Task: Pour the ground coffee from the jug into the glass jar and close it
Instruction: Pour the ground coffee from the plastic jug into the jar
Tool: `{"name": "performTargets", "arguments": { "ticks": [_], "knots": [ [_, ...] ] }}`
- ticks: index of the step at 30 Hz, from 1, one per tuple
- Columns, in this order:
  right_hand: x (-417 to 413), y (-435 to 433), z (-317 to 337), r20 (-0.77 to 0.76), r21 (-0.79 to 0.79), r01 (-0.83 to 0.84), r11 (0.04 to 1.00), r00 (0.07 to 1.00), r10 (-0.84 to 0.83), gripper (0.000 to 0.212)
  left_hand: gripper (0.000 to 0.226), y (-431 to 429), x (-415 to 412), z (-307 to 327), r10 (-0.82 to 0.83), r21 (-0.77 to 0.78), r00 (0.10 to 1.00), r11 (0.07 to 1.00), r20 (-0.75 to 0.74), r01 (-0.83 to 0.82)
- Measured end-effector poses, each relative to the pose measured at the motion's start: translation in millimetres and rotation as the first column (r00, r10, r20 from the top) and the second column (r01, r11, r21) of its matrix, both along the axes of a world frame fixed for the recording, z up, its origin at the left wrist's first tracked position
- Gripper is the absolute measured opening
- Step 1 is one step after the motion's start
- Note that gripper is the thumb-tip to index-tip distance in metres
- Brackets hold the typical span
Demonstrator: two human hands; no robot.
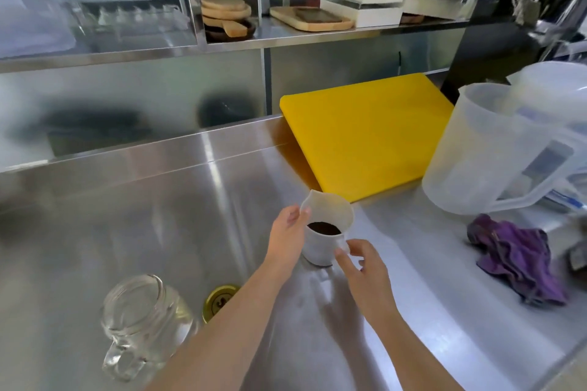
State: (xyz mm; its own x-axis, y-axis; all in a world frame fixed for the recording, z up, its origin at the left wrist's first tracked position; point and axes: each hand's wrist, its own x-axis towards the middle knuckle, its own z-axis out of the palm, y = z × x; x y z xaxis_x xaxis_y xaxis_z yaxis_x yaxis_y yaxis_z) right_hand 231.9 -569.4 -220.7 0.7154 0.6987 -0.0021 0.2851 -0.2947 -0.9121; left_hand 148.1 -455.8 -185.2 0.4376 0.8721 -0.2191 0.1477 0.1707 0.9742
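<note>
A small translucent white jug (327, 216) with dark ground coffee (324, 228) in its bottom stands upright on the steel counter. My left hand (287, 236) touches its left rim near the spout. My right hand (362, 267) has its fingertips on the jug's handle at the lower right. An empty glass jar (143, 320) with a handle stands open at the lower left. Its gold lid (219, 300) lies flat just to the right of it, partly hidden behind my left forearm.
A yellow cutting board (365, 133) leans against the back wall behind the jug. A large clear plastic pitcher (495, 152) and a crumpled purple cloth (517, 260) sit at the right. Shelves above hold wooden boards (227, 14) and boxes.
</note>
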Motion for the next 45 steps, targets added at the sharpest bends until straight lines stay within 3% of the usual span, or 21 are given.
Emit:
{"name": "performTargets", "arguments": {
  "ticks": [2, 4, 11, 14, 18, 21, 24, 28, 32, 36, 40, 45],
  "knots": [
    [0, 4, 1, -0.035, 0.007, -0.037, 0.999, 0.999, 0.037, 0.010, 0.020, 0, 2, -3, -0.005, -0.030, 1.000, 1.000, -0.015, 0.004],
    [1, 6, 0, -0.049, 0.014, -0.054, 0.998, 0.997, 0.054, 0.024, 0.016, -1, 0, -5, -0.009, -0.059, 0.999, 0.998, -0.041, 0.007],
    [-5, 11, 6, -0.053, 0.093, -0.032, 0.995, 0.998, 0.037, 0.034, 0.021, -6, -16, -7, -0.009, -0.082, 0.998, 0.997, -0.057, 0.005],
    [-10, 16, 16, -0.064, 0.164, -0.047, 0.985, 0.996, 0.059, 0.031, 0.017, -13, -25, -6, 0.049, -0.116, 0.998, 0.992, -0.030, -0.052],
    [-19, 22, 19, 0.011, 0.193, -0.076, 0.978, 0.997, 0.076, 0.007, 0.014, -19, -38, 2, 0.112, -0.135, 0.993, 0.985, 0.026, -0.108],
    [-27, 26, 24, 0.103, 0.213, -0.066, 0.975, 0.994, 0.045, 0.015, 0.016, -24, -48, 10, 0.186, -0.111, 0.979, 0.978, 0.079, -0.176],
    [-41, 29, 37, 0.011, 0.254, -0.105, 0.962, 0.994, 0.106, 0.019, 0.028, -28, -59, 18, 0.282, -0.007, 0.958, 0.959, 0.060, -0.282],
    [-59, 30, 49, 0.020, 0.358, -0.138, 0.923, 0.990, 0.141, 0.035, 0.043, -36, -75, 30, 0.343, 0.028, 0.928, 0.936, 0.146, -0.350],
    [-66, 30, 60, -0.136, 0.467, -0.045, 0.883, 0.983, 0.122, 0.011, 0.026, -39, -93, 44, 0.292, -0.035, 0.903, 0.954, 0.316, -0.297],
    [-70, 32, 61, -0.162, 0.498, -0.073, 0.864, 0.971, 0.175, 0.020, 0.034, -40, -115, 49, 0.247, -0.213, 0.888, 0.961, 0.387, -0.174],
    [-84, 34, 64, -0.170, 0.509, -0.073, 0.858, 0.968, 0.183, 0.020, 0.041, -45, -124, 48, 0.172, -0.122, 0.921, 0.983, 0.349, -0.137],
    [-97, 38, 70, -0.199, 0.450, -0.040, 0.892, 0.969, 0.144, 0.009, 0.045, -53, -127, 50, 0.286, -0.067, 0.888, 0.957, 0.361, -0.281]
  ]
}}
